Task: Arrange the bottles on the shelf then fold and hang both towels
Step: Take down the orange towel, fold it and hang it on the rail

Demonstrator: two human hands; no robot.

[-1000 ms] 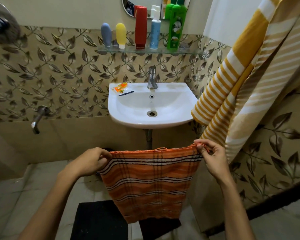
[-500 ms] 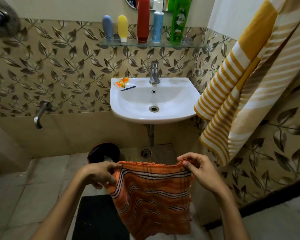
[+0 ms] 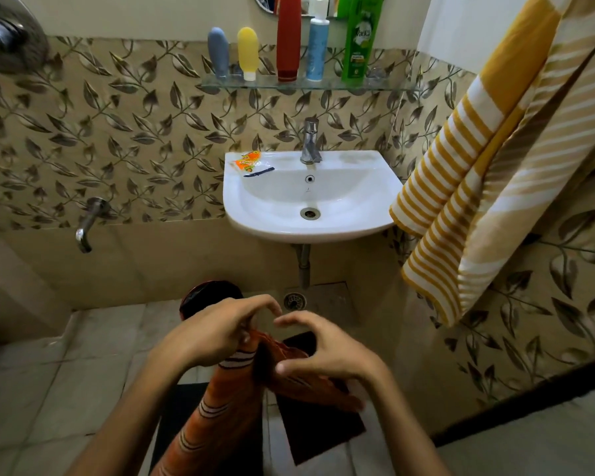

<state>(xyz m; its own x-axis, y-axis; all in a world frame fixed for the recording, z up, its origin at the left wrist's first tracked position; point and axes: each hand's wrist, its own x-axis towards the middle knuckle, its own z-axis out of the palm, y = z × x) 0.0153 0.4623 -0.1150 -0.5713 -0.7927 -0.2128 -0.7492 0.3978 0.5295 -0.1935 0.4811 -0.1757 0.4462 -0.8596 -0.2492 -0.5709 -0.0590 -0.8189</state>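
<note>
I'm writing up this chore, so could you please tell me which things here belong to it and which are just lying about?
Job: orange towel, yellow striped towel, bottles, glass shelf.
Lying about: orange sachet, sink, tap, dark mat.

One head-worn wide-angle view, looking forward and down into a bathroom corner.

We see from standing height, facing the leaf-patterned back wall, with the sink (image 3: 310, 197) at frame centre and the glass shelf (image 3: 306, 84) near the top edge. Our left hand (image 3: 213, 333) and right hand (image 3: 327, 352) sit close to the lens at lower centre, the floor below them. The yellow striped towel (image 3: 488, 159) hangs near us along the right edge. Straight lines bow toward the frame edges. No second view overlaps this one.
</note>
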